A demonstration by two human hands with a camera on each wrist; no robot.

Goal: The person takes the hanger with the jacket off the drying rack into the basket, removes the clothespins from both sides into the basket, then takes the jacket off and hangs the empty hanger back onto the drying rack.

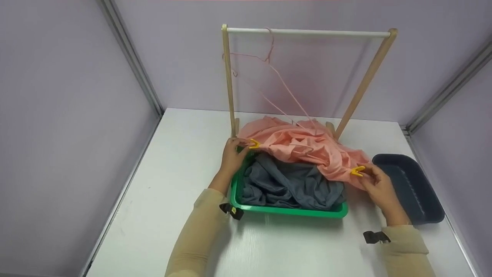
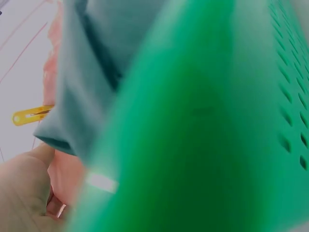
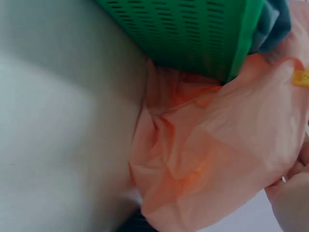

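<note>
Two yellow clips [image 1: 254, 144] pinched, one per hand | peach cloth [image 1: 303, 146] between hands.

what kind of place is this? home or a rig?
Likely a staged recording booth, not a home: plain lilac partition walls with metal corner strips enclose a white table, which carries a small tabletop clothes rack and a green basket of garments.

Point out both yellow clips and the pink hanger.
left yellow clip [image 1: 253, 144], head view, its body.
right yellow clip [image 1: 357, 171], head view, its body.
pink hanger [image 1: 269, 46], head view, its hook.
</note>
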